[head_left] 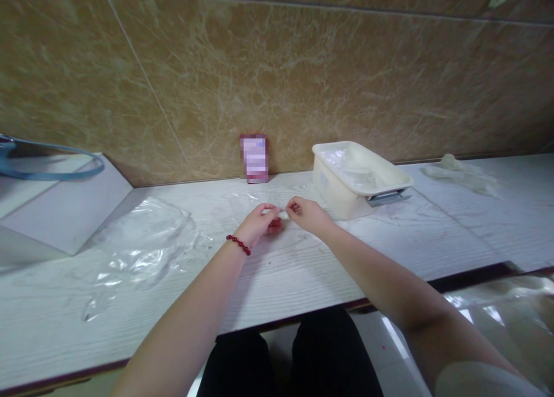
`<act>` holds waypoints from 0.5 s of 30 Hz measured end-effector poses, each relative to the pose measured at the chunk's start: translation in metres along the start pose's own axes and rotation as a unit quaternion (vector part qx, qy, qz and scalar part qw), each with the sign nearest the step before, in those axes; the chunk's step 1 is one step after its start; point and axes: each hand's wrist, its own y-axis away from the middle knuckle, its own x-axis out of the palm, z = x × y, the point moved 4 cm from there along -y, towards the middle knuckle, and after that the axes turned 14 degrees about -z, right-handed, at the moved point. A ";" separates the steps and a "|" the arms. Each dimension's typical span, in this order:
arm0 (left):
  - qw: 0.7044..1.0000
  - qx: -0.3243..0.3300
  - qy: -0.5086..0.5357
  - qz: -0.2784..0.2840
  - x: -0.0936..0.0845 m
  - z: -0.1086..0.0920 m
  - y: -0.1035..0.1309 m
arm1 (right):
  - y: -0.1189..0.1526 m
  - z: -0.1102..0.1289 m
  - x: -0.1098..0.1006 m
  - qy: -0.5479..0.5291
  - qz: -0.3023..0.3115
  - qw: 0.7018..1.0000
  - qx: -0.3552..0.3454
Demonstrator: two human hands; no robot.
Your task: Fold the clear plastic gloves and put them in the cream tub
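Note:
My left hand (262,223), with a red bead bracelet (238,244) on its wrist, is closed in a pinch above the white tabletop. Close to its fingertips, my right hand (306,213) also pinches. A small pale bit shows between the two hands, too small to name. Behind my left hand a thin clear plastic piece (242,203) lies flat on the table. To the left spreads a pile of clear plastic bags (142,241). The cream plastic box (337,192) stands just right of my right hand, with clear plastic inside.
A phone-like, blurred-out object (256,159) leans on the marbled wall (277,85). At the left is a white box (73,206) with a blue strap (56,175) over it. Crumpled pale gloves or film (461,175) lie far right. The table's front edge (294,319) runs above my legs.

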 end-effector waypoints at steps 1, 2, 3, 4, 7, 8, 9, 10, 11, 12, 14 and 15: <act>1.000 -0.011 0.017 0.014 0.003 0.000 0.002 | 0.002 0.004 0.001 -0.013 0.008 1.000 -0.007; 0.999 -0.017 0.032 0.023 0.005 0.000 0.003 | 0.004 0.007 0.001 -0.024 0.018 1.000 -0.010; 0.998 -0.022 0.046 0.028 0.006 0.001 0.003 | 0.005 0.009 0.002 -0.036 0.030 0.999 -0.009; 0.998 -0.026 0.055 0.029 0.007 0.001 0.003 | 0.007 0.012 0.003 -0.052 0.046 0.998 -0.003; 0.997 -0.030 0.064 0.014 0.005 0.003 0.001 | 0.011 0.017 0.004 -0.108 0.090 0.990 0.016; 0.998 -0.027 0.061 0.005 0.004 0.003 0.000 | 0.012 0.018 0.005 -0.120 0.095 0.988 0.018; 0.998 -0.022 0.057 -0.005 0.002 0.004 -0.001 | 0.012 0.018 0.005 -0.125 0.096 0.987 0.018; 0.999 -0.015 0.050 -0.013 0.001 0.003 -0.002 | 0.011 0.018 0.004 -0.125 0.093 0.988 0.017; 0.999 -0.007 0.040 -0.021 0.000 0.003 -0.003 | 0.010 0.018 0.004 -0.122 0.087 0.989 0.017; 0.999 0.001 0.027 -0.028 -0.002 0.003 -0.004 | 0.009 0.017 0.004 -0.119 0.081 0.989 0.018; 0.999 0.014 -0.004 -0.039 -0.005 0.001 -0.005 | 0.007 0.014 0.003 -0.108 0.072 0.991 0.021; 0.999 0.018 -0.021 -0.044 -0.007 0.000 -0.005 | 0.005 0.012 0.002 -0.099 0.065 0.993 0.021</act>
